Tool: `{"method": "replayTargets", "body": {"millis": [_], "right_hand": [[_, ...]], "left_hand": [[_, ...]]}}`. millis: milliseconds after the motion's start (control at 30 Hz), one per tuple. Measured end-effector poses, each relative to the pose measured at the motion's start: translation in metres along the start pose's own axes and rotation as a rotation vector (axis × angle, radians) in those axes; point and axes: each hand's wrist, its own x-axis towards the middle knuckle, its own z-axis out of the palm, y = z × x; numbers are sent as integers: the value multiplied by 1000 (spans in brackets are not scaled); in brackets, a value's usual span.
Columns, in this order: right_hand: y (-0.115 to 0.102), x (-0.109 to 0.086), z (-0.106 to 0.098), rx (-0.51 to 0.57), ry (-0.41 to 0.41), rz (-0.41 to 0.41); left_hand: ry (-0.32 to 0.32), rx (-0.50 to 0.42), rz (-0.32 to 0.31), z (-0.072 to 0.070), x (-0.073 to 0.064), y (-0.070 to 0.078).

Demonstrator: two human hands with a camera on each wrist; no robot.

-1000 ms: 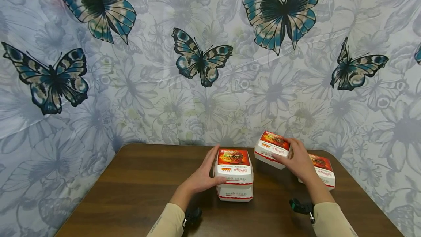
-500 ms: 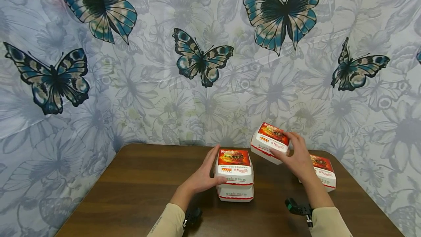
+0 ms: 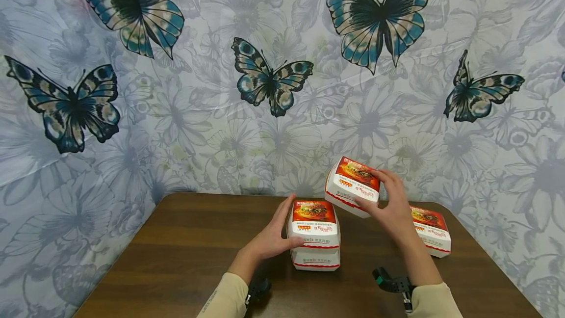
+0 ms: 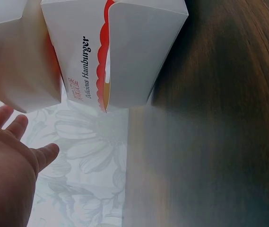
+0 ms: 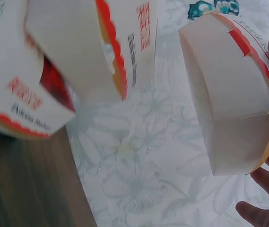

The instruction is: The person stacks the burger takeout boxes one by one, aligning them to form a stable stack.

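Observation:
Two white hamburger boxes with red burger-picture lids stand stacked mid-table. My left hand (image 3: pixel 272 235) holds the upper box (image 3: pixel 319 228) at its left side, thumb on the front corner and forefinger reaching to the back; its other fingers (image 4: pixel 17 125) spread loosely below that box in the left wrist view. The lower box (image 3: pixel 315 260) sits on the tabletop. Right of the stack, my right hand (image 3: pixel 390 205) grips a third hamburger box (image 3: pixel 350 184) between thumb and fingers, tilted and raised. In the right wrist view its plain white underside (image 5: pixel 229 90) shows.
A fourth hamburger box (image 3: pixel 434 232) lies on the table at the right, partly hidden by the right hand and wrist. The brown wooden table (image 3: pixel 176 254) ends at the back against a butterfly-patterned wall cloth (image 3: pixel 194 151). Dark wrist-camera mounts (image 3: pixel 393 282) hang at both sleeves.
My right hand has lifted its box and moved it left toward the stack, uncovering more of the fourth box. The left hand and the stack have stayed where they were.

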Motion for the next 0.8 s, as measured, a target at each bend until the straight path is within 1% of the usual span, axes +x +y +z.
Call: {"method": "replayTargets", "body": {"millis": [133,267,600,800], "right_hand": [[-6,0,7,65,0,-9],[-10,-1,14,114,-2,-21],[-18,-5,22,165,-49,25],[-22,-5,24,187,-76,11]], "left_hand": [[3,-9,-5,0,0,0],[0,6,-10,1,1,-1],[-3,8,-38,3,4,-2],[6,5,-51,3,4,-2]]}}
